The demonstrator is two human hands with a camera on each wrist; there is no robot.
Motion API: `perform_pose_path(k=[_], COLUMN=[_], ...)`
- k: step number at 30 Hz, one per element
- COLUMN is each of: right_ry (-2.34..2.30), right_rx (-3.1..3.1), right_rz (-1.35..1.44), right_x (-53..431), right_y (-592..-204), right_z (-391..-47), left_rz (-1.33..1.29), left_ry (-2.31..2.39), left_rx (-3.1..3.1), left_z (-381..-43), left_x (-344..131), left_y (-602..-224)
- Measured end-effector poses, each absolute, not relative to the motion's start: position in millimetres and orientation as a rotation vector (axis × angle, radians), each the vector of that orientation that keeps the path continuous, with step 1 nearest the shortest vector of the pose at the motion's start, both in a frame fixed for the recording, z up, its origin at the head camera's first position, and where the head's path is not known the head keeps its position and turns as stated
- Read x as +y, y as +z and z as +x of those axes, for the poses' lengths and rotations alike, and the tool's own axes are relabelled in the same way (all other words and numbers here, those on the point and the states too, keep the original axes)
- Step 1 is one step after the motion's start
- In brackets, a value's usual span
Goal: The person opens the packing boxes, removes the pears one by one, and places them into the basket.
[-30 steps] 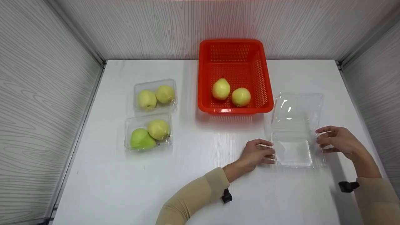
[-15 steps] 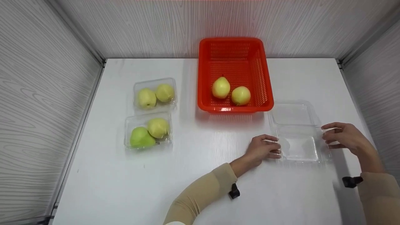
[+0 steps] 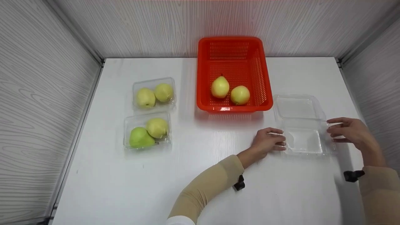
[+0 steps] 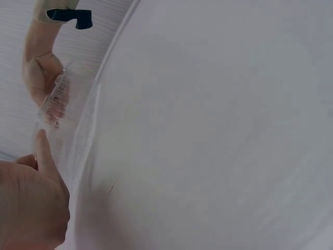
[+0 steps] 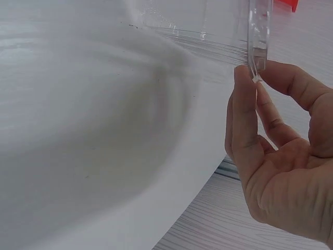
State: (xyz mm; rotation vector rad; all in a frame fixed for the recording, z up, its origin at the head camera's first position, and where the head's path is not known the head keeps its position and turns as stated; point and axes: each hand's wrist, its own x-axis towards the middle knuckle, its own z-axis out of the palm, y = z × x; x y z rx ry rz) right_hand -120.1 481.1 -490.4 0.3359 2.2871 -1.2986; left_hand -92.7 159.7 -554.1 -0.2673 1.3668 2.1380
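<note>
A clear plastic clamshell box [image 3: 303,141] lies with its lid [image 3: 295,107] folded back, near the right side of the white table. At its left rim is my left hand [image 3: 267,142]; the left wrist view shows that thumb [image 4: 46,156] along the rim and a finger on the far side. My right hand [image 3: 351,132] pinches the right rim, thumb on one side and fingers on the other, as the right wrist view shows of the box [image 5: 260,36]. Nothing lies inside the box.
A red plastic basket [image 3: 202,81] with two pears [image 3: 220,87] stands at the back, just left of the lid. On the left are two clear boxes [image 3: 128,120], each holding two pears, one of them greener [image 3: 141,137]. Grained panels [image 3: 150,28] wall the table in.
Both hands have shifted the clamshell box right and toward the back. Its lid, raised at first, has dropped back flat. The basket and filled boxes stay put.
</note>
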Motion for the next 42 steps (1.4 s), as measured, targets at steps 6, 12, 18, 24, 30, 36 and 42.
perform_pose_path(k=[6, 12, 18, 24, 30, 36, 42], right_ry=[-1.331, -1.327, -1.327, -1.323, -1.349, -1.357, -1.312], right_rx=[2.266, 2.274, 2.265, 2.281, 2.317, 2.364, 2.514], right_rz=[0.359, 0.369, 0.373, 0.393, 0.39, 0.42, 0.473], right_x=[484.4, 487.4, 489.5, 494.5, 498.6, 494.2, 483.3], right_y=[-489.1, -488.3, -483.5, -484.3, -489.1, -490.4, -486.9], right_z=[-127.7, -134.0, -140.7, -147.7, -150.1, -149.0, -142.2], left_rz=[-0.246, -0.245, -0.254, -0.277, -0.282, -0.31, -0.337], left_ry=[2.174, 2.178, 2.174, 2.154, 2.151, 2.117, 2.091], left_rx=[1.339, 1.341, 1.358, 1.398, 1.408, 1.454, 1.505], left_z=[-104.3, -113.9, -122.8, -128.1, -129.8, -129.9, -124.5], left_x=[164.5, 169.2, 175.4, 182.2, 184.8, 181.2, 170.4], left_y=[-556.2, -556.3, -554.1, -553.2, -553.1, -550.9, -552.2])
